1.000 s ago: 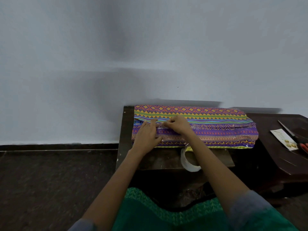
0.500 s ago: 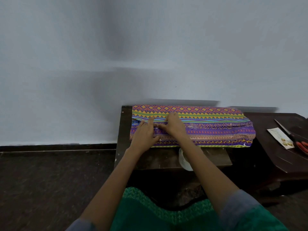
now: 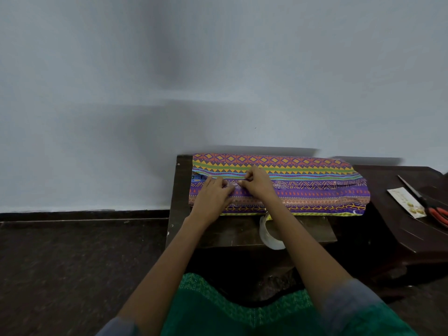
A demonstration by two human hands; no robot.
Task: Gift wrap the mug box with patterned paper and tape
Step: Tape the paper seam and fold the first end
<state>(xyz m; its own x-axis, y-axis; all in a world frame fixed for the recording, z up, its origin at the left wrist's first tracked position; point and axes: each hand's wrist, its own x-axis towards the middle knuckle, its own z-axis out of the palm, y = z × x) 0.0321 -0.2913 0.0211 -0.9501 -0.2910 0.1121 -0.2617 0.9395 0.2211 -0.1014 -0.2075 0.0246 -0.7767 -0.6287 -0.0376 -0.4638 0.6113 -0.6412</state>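
A person's two hands meet on the seam of one patterned paper point(image 3: 303, 187) wrap lying on a dark table point(image 3: 180, 190): the left hand point(image 3: 213, 197) presses flat, fingers straight, while the right hand point(image 3: 258, 184) pinches a clear tape strip. One tape roll point(image 3: 270, 235) sits at the near edge; one pair of scissors point(image 3: 429, 204) and one card point(image 3: 406, 202) lie to the right.

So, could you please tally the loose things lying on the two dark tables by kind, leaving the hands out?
Wrapped parcel in patterned paper: 1
Tape roll: 1
Scissors: 1
Printed card: 1
Total: 4
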